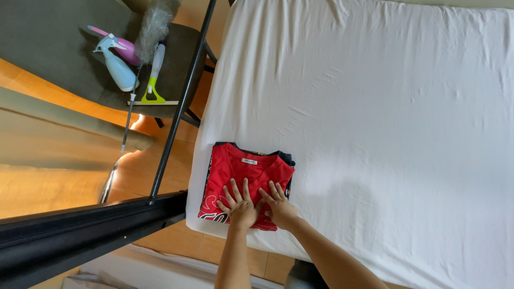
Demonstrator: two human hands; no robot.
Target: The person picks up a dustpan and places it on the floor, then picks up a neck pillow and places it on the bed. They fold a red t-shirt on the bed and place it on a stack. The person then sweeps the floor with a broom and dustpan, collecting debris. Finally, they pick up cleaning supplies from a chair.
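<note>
We press 2 flat hands, left hand [242, 206] and right hand [278, 206], fingers spread and gripping nothing, on the folded shirt [243, 176]; it lies under and beyond them, near the bed's [375, 107] corner.

Folded shirt [243, 176] on mattress [385, 134] corner, both hands on top

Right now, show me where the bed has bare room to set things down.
The sheet lies bare above and to the right of the red shirt. It is crowded only at the near left corner, where the left hand and right hand press flat on the shirt.
</note>
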